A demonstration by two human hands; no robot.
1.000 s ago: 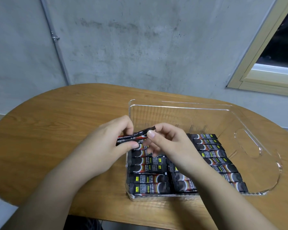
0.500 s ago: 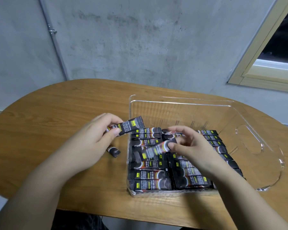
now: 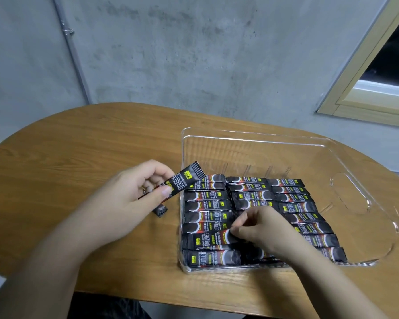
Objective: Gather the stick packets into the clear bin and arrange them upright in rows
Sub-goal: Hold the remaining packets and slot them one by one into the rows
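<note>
Reaching over the near edge of the wooden table, two bare forearms; right hand inside the clear bin, fingertips pinched on the end of one stick packet in the near part of the left column, seemingly seating it; stick packets in the bin lying in three columns, dark with yellow marks, filling the near two-thirds of the floor; far strip of the floor bare. Left hand just outside the bin's left wall, closed on a held packet that tilts up toward the rim, with at least one more packet end showing below the palm. Step in hand, by judgement: feeding loose packets in one at a time. Next move likely calls for passing the held packet across and squaring it to its row. Beyond: grey concrete wall; window frame at right.
</note>
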